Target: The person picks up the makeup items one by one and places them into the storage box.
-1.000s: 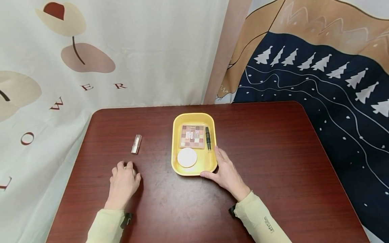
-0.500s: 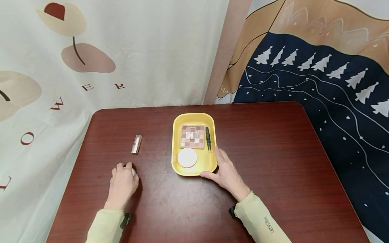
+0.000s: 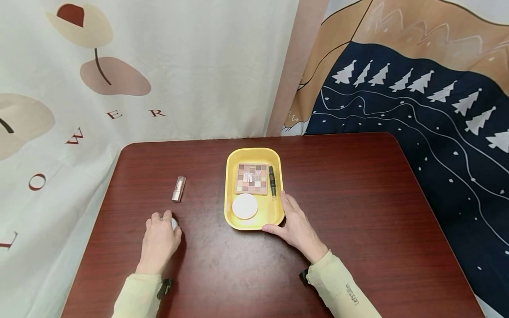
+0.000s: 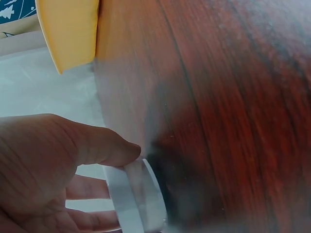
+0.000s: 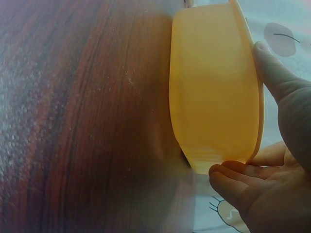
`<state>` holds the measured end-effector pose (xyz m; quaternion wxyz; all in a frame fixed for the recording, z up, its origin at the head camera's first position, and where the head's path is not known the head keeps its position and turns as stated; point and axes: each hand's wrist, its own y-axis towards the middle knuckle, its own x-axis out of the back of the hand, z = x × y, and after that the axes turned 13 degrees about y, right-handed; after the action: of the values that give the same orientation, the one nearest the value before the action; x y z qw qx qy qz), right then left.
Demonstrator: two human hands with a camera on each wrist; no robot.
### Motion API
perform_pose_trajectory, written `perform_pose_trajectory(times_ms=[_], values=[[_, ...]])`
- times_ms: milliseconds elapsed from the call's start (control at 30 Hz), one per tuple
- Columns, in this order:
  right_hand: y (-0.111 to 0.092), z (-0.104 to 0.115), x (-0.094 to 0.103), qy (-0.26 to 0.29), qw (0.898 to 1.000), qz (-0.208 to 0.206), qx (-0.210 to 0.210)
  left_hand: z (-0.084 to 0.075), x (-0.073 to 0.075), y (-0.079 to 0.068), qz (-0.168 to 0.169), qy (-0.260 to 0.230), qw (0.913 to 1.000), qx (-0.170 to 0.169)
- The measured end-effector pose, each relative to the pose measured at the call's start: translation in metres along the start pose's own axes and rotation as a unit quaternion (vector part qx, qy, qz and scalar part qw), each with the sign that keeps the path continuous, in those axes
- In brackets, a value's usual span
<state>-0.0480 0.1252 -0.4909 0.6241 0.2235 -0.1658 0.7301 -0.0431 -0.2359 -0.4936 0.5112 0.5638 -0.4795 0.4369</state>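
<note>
At the left of the table, my left hand (image 3: 160, 243) grips a small round jar (image 4: 127, 201) with a white part and a clear part. Its thumb lies on one side and its fingers on the other; in the head view the hand covers most of it. My right hand (image 3: 298, 227) holds the near right corner of a yellow tray (image 3: 229, 185), thumb at the front rim and fingers along the right side. The tray bears an eyeshadow palette (image 3: 252, 179), a slim dark cosmetic tube (image 3: 272, 182) and a round white case (image 3: 245, 206).
A lipstick (image 3: 179, 189) with a clear cap lies beyond my left hand. All of this stands on a dark red wooden table (image 3: 342, 185). Behind its far edge hang a pale curtain (image 3: 207, 66) and a navy printed cloth (image 3: 397, 106).
My left hand has shifted slightly left, and its fingers and thumb have closed in around the jar. The right hand and the tray have stayed put.
</note>
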Motion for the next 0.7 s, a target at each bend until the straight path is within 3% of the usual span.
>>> perform_pose_trajectory(times_ms=[700], values=[[-0.001, 0.001, 0.000, -0.002, 1.000, 0.000, -0.004, -0.014, 0.008, 0.006, -0.084, -0.030, 0.9957, -0.023]])
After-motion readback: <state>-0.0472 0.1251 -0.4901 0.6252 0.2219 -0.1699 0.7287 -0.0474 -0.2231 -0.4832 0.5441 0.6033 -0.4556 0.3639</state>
